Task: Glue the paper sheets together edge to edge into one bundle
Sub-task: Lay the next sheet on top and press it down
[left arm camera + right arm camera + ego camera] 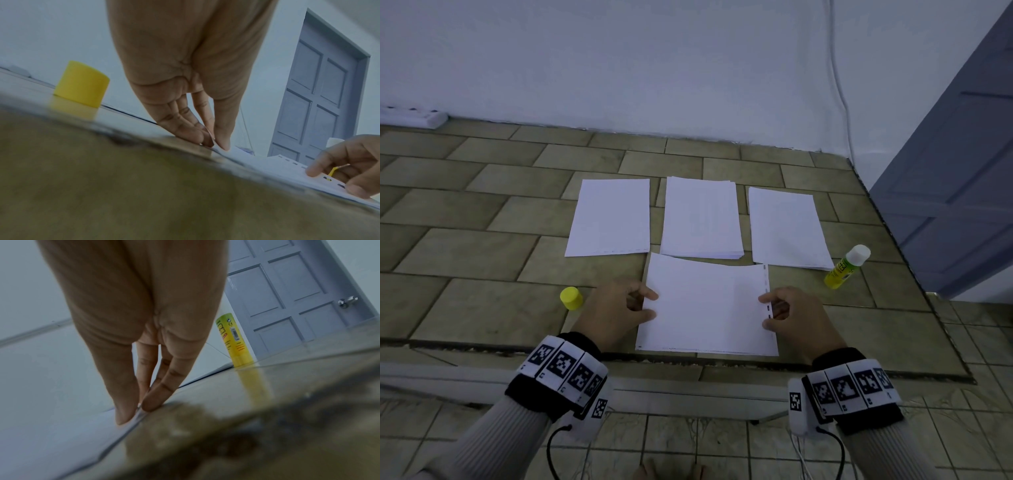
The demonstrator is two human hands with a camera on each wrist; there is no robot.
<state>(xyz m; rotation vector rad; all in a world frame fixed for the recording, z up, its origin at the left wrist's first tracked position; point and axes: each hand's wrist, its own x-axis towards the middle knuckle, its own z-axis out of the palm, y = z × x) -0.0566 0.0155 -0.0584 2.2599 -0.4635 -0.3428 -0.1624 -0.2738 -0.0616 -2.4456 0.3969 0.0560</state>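
Observation:
A white paper sheet (705, 308) with dark marks along its right edge lies on other sheets near the table's front edge. My left hand (652, 305) pinches its left edge between thumb and fingers (223, 139). My right hand (765, 311) pinches the right edge, thumb above and fingers (152, 402) below. Behind it lie three white piles: a left one (609, 217), a thicker middle stack (702, 217) and a right one (787, 228). An uncapped yellow glue stick (847, 265) stands to the right, and its yellow cap (571, 298) stands left of my left hand.
The tiled tabletop (482, 240) ends in a front edge (688, 359) just below the held sheet. A white wall runs along the back, with a power strip (414, 116) at far left and a cable (839, 85). A grey door (962, 171) is on the right.

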